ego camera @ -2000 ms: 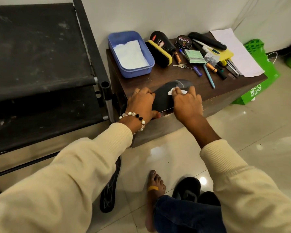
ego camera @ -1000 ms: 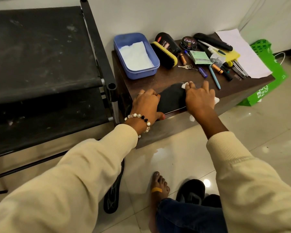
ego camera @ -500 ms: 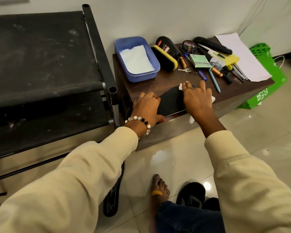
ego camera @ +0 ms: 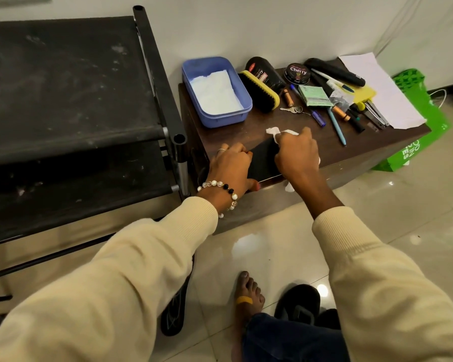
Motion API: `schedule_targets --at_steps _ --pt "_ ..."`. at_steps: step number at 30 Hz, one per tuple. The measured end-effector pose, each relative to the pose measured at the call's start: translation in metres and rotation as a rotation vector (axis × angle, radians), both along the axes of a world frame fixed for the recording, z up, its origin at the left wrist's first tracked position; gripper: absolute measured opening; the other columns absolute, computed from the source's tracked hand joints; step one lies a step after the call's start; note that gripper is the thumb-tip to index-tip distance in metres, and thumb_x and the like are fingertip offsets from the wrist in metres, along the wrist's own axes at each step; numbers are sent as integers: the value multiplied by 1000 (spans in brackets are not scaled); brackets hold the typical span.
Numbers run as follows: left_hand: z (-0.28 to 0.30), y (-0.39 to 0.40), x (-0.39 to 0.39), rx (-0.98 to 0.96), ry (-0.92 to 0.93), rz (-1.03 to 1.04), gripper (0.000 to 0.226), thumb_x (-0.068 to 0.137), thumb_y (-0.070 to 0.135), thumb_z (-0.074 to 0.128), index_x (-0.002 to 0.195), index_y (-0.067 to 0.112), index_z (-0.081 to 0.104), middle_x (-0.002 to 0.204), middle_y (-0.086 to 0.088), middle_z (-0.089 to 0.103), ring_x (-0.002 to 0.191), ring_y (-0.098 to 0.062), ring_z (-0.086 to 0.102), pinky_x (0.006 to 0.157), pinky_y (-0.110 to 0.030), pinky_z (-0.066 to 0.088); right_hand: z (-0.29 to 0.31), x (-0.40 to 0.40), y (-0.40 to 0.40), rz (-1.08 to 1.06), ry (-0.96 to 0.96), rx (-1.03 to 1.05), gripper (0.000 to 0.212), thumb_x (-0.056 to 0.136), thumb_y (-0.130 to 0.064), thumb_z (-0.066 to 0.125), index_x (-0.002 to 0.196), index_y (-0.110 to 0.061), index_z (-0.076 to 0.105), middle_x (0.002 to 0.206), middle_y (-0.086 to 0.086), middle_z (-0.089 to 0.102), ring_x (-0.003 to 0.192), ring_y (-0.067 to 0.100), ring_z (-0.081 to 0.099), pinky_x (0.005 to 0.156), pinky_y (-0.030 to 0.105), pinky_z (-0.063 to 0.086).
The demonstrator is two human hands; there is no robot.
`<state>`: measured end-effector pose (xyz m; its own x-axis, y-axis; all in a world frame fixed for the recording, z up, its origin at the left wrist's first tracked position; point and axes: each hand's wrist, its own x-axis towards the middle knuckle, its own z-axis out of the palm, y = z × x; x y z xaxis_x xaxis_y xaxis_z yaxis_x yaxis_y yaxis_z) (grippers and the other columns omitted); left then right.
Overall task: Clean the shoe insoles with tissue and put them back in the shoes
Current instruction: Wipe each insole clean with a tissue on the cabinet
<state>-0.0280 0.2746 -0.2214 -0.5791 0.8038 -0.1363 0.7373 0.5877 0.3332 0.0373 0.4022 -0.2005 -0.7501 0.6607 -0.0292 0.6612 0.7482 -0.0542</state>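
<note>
A black insole point(ego camera: 262, 160) lies flat at the front edge of the brown table point(ego camera: 372, 142). My left hand point(ego camera: 230, 168) grips its near end and holds it down. My right hand point(ego camera: 297, 155) holds a crumpled white tissue point(ego camera: 272, 131) pressed on the insole's far half; bits of tissue stick out beyond the fingers and below the wrist. A second black insole point(ego camera: 174, 313) lies on the floor, partly hidden under my left sleeve. A black shoe point(ego camera: 297, 303) stands on the floor by my bare foot.
A blue tub point(ego camera: 242, 97) holding white tissues sits at the table's back left, beside a yellow-backed brush point(ego camera: 259, 91), polish tin point(ego camera: 298, 73), pens, keys and paper. A black rack point(ego camera: 168, 108) stands at the left. A green bag point(ego camera: 419, 142) leans at the right.
My right hand has slid the tissue along the insole from its middle toward the far end. My left hand has kept its hold at the near end.
</note>
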Motion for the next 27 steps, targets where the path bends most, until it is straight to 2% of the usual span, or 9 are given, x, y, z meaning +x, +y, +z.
schedule_targets --at_steps 3,6,8,10,12,17,22,27 --pt "-1 0 0 5 0 0 68 79 48 71 135 14 51 136 -2 45 120 -27 38 100 -33 38 -6 0 -2 35 -25 -44 39 97 -17 50 135 -19 51 129 21 42 117 37 47 93 41 45" --pt "-1 0 -1 11 3 -2 66 80 47 70 134 14 53 135 -2 46 118 -27 39 98 -33 38 -15 1 0 200 -114 -58 50 96 -20 47 145 -27 38 130 19 42 111 37 48 90 41 45" --pt "0 0 -1 11 4 -2 66 80 48 70 134 15 53 135 -2 46 118 -27 39 98 -33 38 -19 3 1 285 -176 -16 57 95 -20 48 148 -33 31 136 17 42 111 36 47 88 40 45" --pt "0 0 -1 5 7 -6 67 80 48 69 135 14 52 135 -2 46 118 -27 39 99 -33 37 -18 6 5 307 -210 47 60 95 -20 49 149 -35 28 140 17 39 115 37 45 93 41 43" --pt "1 0 -1 0 7 -11 68 80 49 69 136 14 51 135 -2 45 119 -27 38 100 -33 36 -13 7 10 279 -215 99 55 98 -21 47 149 -32 29 139 18 37 118 37 43 98 41 40" --pt "-1 -1 -1 -3 11 -16 70 80 51 68 137 14 49 136 -2 45 121 -27 39 103 -33 37 -8 9 27 101 -162 57 44 102 -27 36 146 -29 35 134 18 36 117 38 42 97 42 39" --pt "-1 -1 -1 -11 10 -19 73 80 52 67 140 15 47 138 -2 44 123 -27 37 105 -34 37 -2 20 37 77 -220 195 41 102 -17 37 144 -17 38 128 21 52 125 36 38 96 42 37" --pt "-2 -1 0 -1 2 -7 71 82 52 66 139 15 47 138 -1 44 124 -26 36 104 -33 36 -4 24 42 -9 -273 184 34 99 -15 44 132 -11 50 120 21 59 128 35 37 96 46 37"
